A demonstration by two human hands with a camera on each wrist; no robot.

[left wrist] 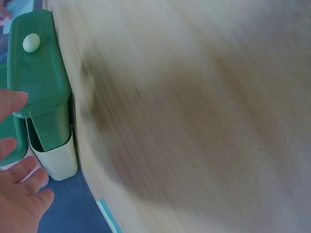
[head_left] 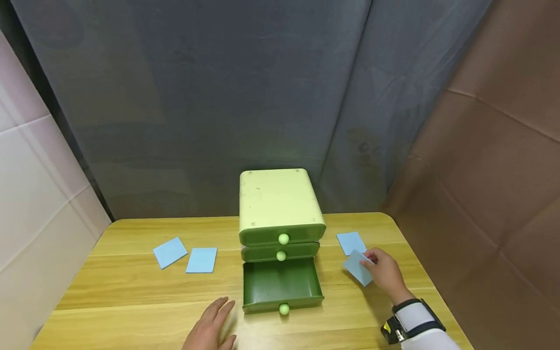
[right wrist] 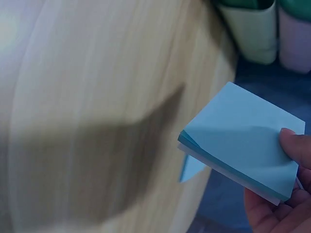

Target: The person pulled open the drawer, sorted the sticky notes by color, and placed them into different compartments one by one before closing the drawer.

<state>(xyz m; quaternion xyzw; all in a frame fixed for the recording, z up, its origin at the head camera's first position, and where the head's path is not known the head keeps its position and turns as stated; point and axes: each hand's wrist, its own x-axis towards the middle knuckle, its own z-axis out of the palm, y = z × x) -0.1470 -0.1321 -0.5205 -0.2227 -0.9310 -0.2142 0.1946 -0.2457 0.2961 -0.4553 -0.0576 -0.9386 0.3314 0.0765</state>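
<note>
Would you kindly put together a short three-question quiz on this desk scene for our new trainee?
1. Multiple choice: which drawer of the green drawer unit stands open? A top; B middle; C bottom.
2. True or false: the left hand is gripping the bottom drawer's knob.
3. Fill in: the right hand pinches a blue ____ pad.

Key
1. C. The bottom drawer is pulled out and shows nothing inside; the two above it are closed.
2. False. That hand lies flat on the wooden table with straight fingers, just left of the drawer.
3. Sticky-note. Three more pads lie on the table: two on the left, one on the right.
</note>
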